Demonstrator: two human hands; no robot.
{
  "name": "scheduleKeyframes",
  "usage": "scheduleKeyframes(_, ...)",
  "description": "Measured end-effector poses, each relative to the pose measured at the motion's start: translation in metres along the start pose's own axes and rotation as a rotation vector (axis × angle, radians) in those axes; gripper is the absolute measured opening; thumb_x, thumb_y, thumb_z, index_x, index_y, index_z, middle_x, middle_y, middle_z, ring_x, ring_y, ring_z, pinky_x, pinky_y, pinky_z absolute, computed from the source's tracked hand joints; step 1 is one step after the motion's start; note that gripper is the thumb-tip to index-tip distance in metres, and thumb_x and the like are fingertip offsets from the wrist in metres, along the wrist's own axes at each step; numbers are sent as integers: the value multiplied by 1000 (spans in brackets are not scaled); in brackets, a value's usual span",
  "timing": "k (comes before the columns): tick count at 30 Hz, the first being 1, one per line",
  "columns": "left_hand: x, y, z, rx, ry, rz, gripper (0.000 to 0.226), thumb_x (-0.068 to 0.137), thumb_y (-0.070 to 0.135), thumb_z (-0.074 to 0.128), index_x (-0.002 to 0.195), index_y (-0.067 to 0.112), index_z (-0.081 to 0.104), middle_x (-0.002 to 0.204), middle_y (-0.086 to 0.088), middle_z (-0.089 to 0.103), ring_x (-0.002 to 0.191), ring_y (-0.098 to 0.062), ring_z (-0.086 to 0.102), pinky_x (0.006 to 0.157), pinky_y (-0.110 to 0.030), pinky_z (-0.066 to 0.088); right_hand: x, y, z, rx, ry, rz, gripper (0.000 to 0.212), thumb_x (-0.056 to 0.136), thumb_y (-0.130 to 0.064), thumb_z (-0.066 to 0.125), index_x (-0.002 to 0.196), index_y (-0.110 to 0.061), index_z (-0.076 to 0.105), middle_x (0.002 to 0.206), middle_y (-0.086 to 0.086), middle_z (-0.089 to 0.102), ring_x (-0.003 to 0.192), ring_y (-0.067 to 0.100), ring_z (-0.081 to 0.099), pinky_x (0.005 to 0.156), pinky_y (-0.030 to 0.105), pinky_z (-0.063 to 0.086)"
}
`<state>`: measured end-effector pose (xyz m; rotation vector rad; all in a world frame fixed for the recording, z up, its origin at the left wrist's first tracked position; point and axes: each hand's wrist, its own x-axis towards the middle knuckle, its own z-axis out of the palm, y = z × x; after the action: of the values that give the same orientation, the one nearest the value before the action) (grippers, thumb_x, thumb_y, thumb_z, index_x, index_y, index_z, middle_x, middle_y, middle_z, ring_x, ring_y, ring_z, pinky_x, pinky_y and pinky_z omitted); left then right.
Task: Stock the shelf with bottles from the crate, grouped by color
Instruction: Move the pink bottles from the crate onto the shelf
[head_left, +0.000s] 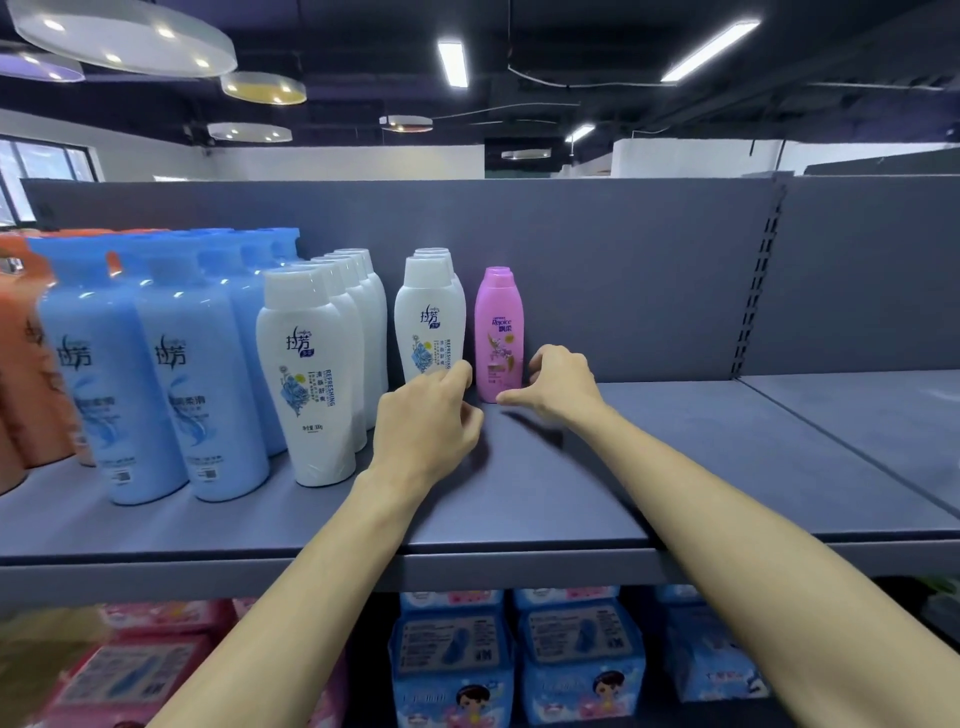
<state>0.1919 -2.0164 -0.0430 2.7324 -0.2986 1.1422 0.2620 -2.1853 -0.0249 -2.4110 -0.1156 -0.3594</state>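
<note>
While both bare arms reach up from the bottom of the frame onto the grey shelf (675, 457), the hands sit at centre frame on either side of the pink bottle (497, 332), which stands upright near the shelf's back panel. Left hand (426, 421) lies just left of the bottle's base, its fingers (457, 374) curled in loosely with nothing visibly gripped; whether they touch the bottle cannot be told. Right hand (558, 387) is just right of the base, fingers bent downward and thumb stretched toward the bottle's foot, holding nothing that shows. Directly left of the pink bottle stands a short row of white bottles (428, 317), and a longer row of white bottles (311, 374) runs further left. Blue bottles (156, 364) fill the left part of the frame, with orange bottles (26, 353) at the far left edge. Below the shelf, pink packs (156, 665) and blue packs (519, 654) fill the lower tier.
</note>
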Motion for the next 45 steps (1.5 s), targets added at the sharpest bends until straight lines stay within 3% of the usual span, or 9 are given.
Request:
scheduleKeyframes(7, -4, 7, -12, 7, -44, 16, 17, 84, 28, 52, 97, 17, 50, 92, 1, 65, 84, -28, 59, 60, -34, 44, -38, -9, -25, -92, -7, -86, 53, 69, -42, 85, 106, -17, 56, 104, 0, 63, 92, 21, 58, 67, 28, 41)
scheduleKeyframes(13, -16, 17, -44, 19, -72, 95, 19, 85, 33, 52, 98, 19, 47, 93, 2, 65, 85, -27, 58, 62, -35, 45, -70, -25, -47, -159, -1, -151, 46, 71, -43, 82, 102, -20, 55, 102, -3, 65, 90, 21, 62, 76, 36, 52)
scheduleKeyframes(24, -48, 6, -100, 18, -82, 134, 20, 86, 31, 52, 101, 17, 52, 90, 1, 65, 87, -26, 61, 66, -37, 50, -125, -55, -61, -264, 3, -177, 50, 74, -44, 76, 115, -22, 58, 116, -1, 64, 103, 24, 61, 88, 41, 53)
scheduleKeyframes(34, -115, 1, -126, -27, -113, 189, 23, 88, 32, 49, 105, 17, 51, 88, 1, 63, 84, -27, 60, 63, -35, 44, -208, -65, -54, -335, -42, -216, 41, 80, -44, 74, 112, -24, 60, 109, -7, 66, 98, 17, 62, 84, 35, 52)
scheduleKeyframes(38, -155, -6, -123, -16, -184, 183, 20, 87, 33, 49, 100, 18, 48, 90, 2, 63, 86, -28, 61, 65, -36, 43, -250, -54, -41, -372, -90, -217, 34, 81, -46, 73, 105, -24, 63, 103, -7, 70, 96, 18, 65, 84, 37, 54)
scheduleKeyframes(45, -212, -12, -109, -49, -290, 170, 25, 90, 37, 50, 108, 19, 49, 97, 2, 64, 93, -26, 63, 67, -35, 43, -296, -36, -4, -422, -154, -211, 35, 84, -47, 70, 110, -25, 62, 107, -8, 69, 99, 16, 63, 82, 33, 53)
